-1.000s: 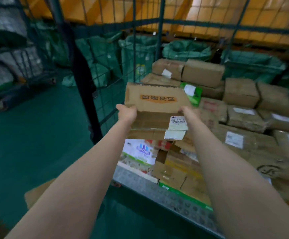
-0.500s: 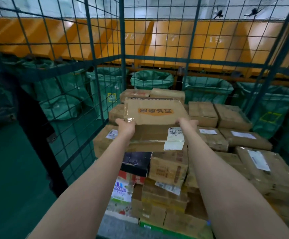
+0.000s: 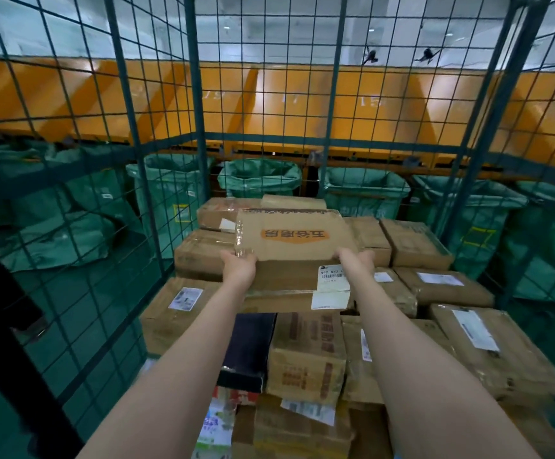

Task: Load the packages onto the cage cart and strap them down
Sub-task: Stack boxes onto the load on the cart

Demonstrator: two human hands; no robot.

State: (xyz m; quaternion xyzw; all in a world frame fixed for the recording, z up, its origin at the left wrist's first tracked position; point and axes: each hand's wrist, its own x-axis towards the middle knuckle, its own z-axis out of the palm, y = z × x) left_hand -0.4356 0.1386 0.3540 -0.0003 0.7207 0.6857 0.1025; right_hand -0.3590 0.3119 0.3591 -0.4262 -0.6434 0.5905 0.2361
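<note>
- Fingers of the left hand grasp the near left corner of a cardboard box. The thumb lies at the top edge, and the other fingers go under the box and are hidden.
- Fingers of the right hand grasp the near right corner in the same way, with most of them hidden below.
- Box is wide and flat, and its long axis runs from one hand to the other. Its top face, with an orange printed mark, tilts toward the person, for whom the print is upside down. The near side carries a white label just beside the right fingers.
- Box is between the two hands, inside the wire cage cart, above the stacked packages. Whether it touches the packages beyond the fingers, I cannot tell.
- Both arms are stretched forward and almost straight, with bare forearms that come closer together toward the box.
</note>
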